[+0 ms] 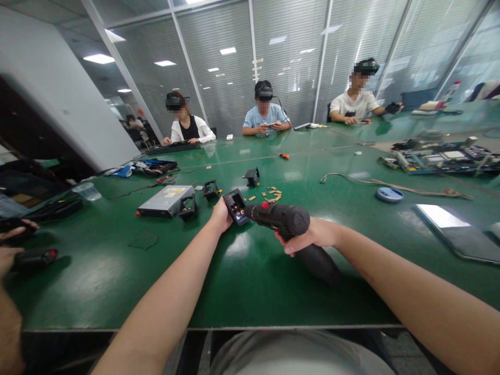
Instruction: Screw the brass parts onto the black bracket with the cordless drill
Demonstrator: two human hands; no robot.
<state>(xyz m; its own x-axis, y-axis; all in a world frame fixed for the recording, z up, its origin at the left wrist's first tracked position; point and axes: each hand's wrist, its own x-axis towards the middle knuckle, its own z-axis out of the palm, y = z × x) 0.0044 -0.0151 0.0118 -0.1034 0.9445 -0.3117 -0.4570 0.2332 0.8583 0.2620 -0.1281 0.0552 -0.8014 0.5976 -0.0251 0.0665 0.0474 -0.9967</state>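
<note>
My left hand (222,215) grips a small black box-like housing (236,204), its open side turned toward me, with brass-coloured metal parts inside. In my right hand (308,235) is a black cordless drill (287,219) with red details. The drill's nose points left into the open side of the housing; its bit tip is too small to make out. Just beyond the housing lie several small brass-coloured pieces (273,194). Black plastic frames stand near my left hand: one frame (188,207) by the disc drive, another frame (211,189) behind it, and a third frame (252,177) farther back.
A silver disc drive (166,200) lies left. To the right are a round blue-rimmed container (389,195), a flat tablet-like device (461,234), a ribbon cable (414,188) and a circuit board (453,156). A co-worker's hand with another drill (35,259) is at far left. Three people sit opposite.
</note>
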